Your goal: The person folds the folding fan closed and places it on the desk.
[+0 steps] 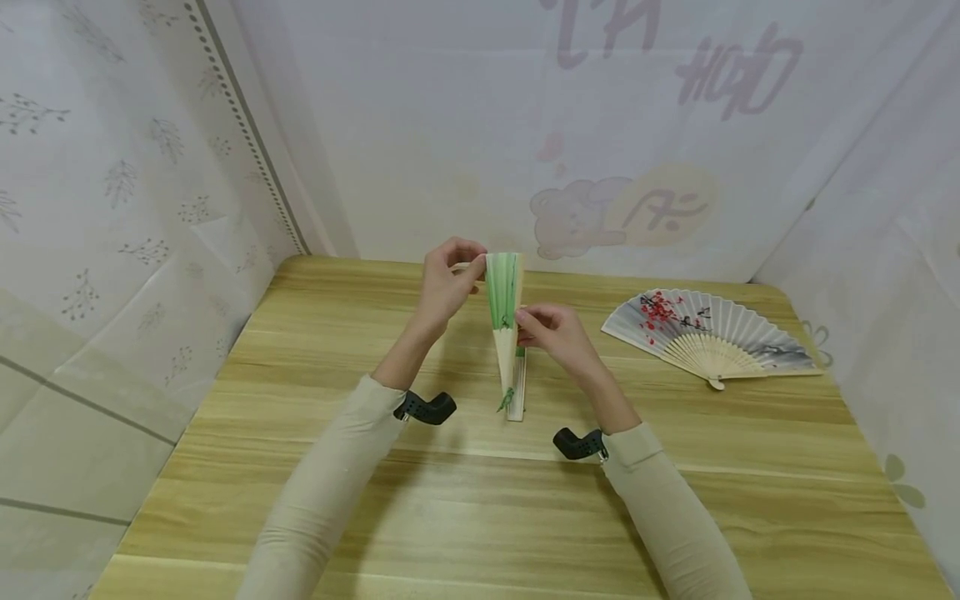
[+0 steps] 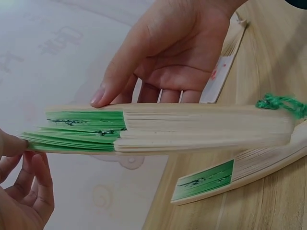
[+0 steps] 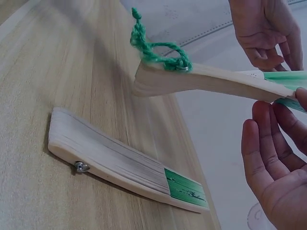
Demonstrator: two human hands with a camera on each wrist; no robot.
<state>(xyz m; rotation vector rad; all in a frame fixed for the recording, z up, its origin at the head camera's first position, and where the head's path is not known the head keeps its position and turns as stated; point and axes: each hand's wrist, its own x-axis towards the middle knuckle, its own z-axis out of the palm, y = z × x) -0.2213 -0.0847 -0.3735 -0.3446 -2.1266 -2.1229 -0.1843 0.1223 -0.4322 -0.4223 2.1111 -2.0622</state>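
Observation:
A green-leafed folding fan with pale wooden ribs is held above the table, slightly spread at its leaf end. My left hand pinches the far end of its leaf between thumb and fingers. Around the middle, my right hand pinches the fan's edge near where leaf meets ribs. A green cord hangs at the rivet end. Below it, a second green folding fan lies folded on the table, with a metal rivet showing; the held fan partly hides it in the head view.
An open folding fan with red blossoms on a white and grey leaf lies at the right of the wooden table. Patterned cloth hangs behind the table's far edge and at both sides.

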